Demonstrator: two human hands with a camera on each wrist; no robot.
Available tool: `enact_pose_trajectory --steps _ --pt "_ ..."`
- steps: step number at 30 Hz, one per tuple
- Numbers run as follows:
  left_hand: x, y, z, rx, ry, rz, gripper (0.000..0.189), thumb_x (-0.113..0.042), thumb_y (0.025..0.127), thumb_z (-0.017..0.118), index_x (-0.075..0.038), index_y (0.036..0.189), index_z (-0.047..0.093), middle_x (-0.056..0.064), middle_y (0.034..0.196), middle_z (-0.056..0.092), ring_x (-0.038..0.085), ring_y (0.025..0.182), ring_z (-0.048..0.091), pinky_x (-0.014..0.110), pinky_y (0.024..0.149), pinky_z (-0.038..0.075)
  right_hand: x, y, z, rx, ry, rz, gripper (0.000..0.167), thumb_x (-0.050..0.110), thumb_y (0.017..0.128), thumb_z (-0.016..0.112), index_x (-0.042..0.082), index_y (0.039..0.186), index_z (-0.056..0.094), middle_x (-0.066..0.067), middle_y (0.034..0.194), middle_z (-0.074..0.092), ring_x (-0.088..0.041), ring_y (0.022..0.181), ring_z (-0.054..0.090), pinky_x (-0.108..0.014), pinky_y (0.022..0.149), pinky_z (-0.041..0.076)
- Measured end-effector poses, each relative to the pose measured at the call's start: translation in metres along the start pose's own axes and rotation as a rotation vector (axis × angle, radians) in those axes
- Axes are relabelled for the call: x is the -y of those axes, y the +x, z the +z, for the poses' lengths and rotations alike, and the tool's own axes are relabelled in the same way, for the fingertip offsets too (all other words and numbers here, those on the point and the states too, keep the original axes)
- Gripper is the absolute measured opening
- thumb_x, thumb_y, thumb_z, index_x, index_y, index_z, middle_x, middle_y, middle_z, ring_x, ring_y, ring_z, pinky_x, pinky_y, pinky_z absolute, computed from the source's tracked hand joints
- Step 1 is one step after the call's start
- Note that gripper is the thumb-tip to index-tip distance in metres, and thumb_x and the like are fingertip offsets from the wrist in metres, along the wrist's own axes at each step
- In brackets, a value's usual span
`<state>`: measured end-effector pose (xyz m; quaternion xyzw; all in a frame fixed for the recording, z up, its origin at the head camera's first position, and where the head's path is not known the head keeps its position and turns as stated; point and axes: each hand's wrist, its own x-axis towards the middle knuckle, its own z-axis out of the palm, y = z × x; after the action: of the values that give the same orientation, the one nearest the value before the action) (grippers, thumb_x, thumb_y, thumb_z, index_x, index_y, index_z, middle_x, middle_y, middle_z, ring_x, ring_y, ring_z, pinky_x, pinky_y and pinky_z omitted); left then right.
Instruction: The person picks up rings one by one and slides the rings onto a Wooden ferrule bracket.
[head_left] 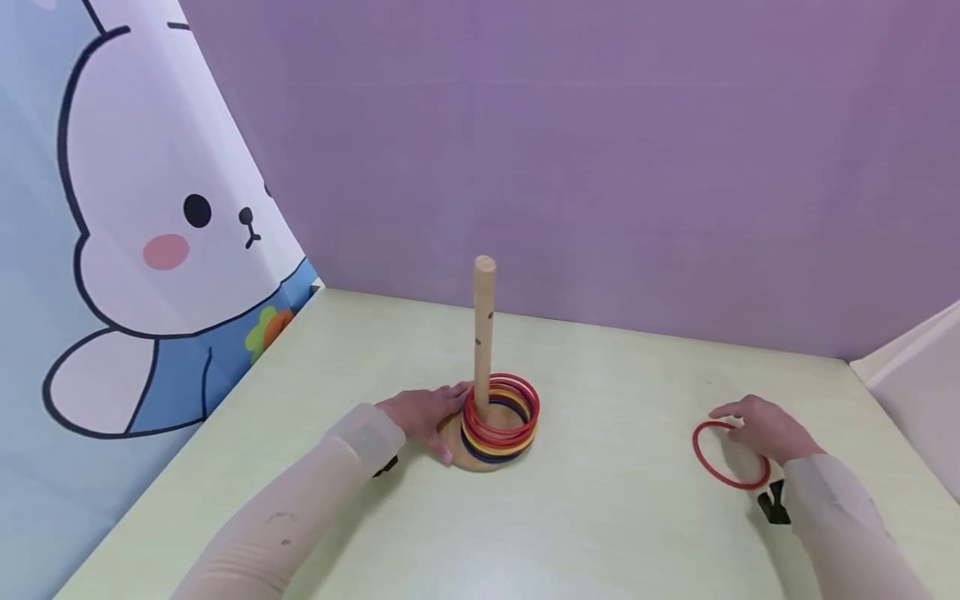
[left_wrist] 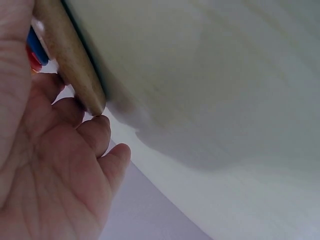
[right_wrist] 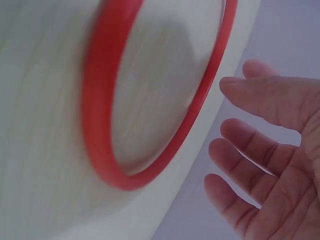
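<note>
A round wooden ring-toss stand (head_left: 485,333) with an upright peg is on the table. Several red, yellow and dark blue rings (head_left: 534,408) lie round its peg. My left hand (head_left: 426,415) grips the base's left edge, thumb at the front and fingers farther back. The left wrist view shows fingertips against the rim of the wooden base (left_wrist: 75,60). Off to the right, a single red ring (head_left: 705,467) is beside and partly below my right hand (head_left: 768,427). In the right wrist view, that hand's fingers (right_wrist: 240,152) are spread, apart from the ring.
The pale table (head_left: 600,517) meets a purple backdrop (head_left: 600,167) along its far edge. A printed cartoon cloth (head_left: 135,150) hangs on the left, and a white panel (head_left: 918,400) borders the right side. Between the stand and the single ring is bare tabletop.
</note>
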<state>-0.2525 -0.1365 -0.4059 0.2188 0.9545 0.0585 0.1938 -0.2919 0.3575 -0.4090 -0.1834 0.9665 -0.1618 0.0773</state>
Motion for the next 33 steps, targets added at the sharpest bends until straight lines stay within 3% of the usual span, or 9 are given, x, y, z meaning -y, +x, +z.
enact_pose_trajectory --steps 9,16,24,33 --pt "-0.003 0.003 0.001 0.005 -0.010 -0.016 0.104 -0.045 0.071 0.081 -0.017 0.153 0.024 -0.001 0.158 0.021 0.025 0.141 0.029 0.042 0.108 0.033 0.000 0.005 0.007 0.017 -0.075 -0.044 0.028 -0.007 0.078 0.061 0.005 0.100 0.073 -0.010 0.088 0.060 -0.031 0.084 0.056 -0.044 0.074 0.049" --pt "-0.004 0.006 0.001 0.021 0.000 -0.030 0.104 -0.045 0.071 0.082 -0.017 0.153 0.025 -0.001 0.158 0.021 0.025 0.141 0.028 0.043 0.108 0.033 -0.002 0.012 0.011 0.055 -0.087 -0.045 0.030 -0.009 0.075 0.060 0.004 0.098 0.074 -0.014 0.095 0.069 -0.038 0.092 0.061 -0.052 0.080 0.048" --pt "-0.003 0.005 0.000 0.023 -0.005 -0.030 0.104 -0.046 0.071 0.081 -0.017 0.153 0.024 -0.001 0.158 0.020 0.024 0.141 0.027 0.042 0.109 0.032 0.002 0.012 0.011 0.021 -0.079 -0.045 0.021 -0.003 0.084 0.056 0.003 0.096 0.073 -0.018 0.098 0.069 -0.046 0.099 0.059 -0.056 0.084 0.047" --pt "-0.001 0.005 -0.001 0.022 -0.008 -0.041 0.104 -0.046 0.072 0.081 -0.017 0.153 0.024 -0.001 0.158 0.020 0.024 0.142 0.026 0.042 0.109 0.031 0.008 0.013 0.012 0.055 -0.047 -0.029 0.022 -0.004 0.085 0.052 0.005 0.092 0.071 -0.012 0.091 0.068 -0.032 0.088 0.058 -0.038 0.070 0.046"
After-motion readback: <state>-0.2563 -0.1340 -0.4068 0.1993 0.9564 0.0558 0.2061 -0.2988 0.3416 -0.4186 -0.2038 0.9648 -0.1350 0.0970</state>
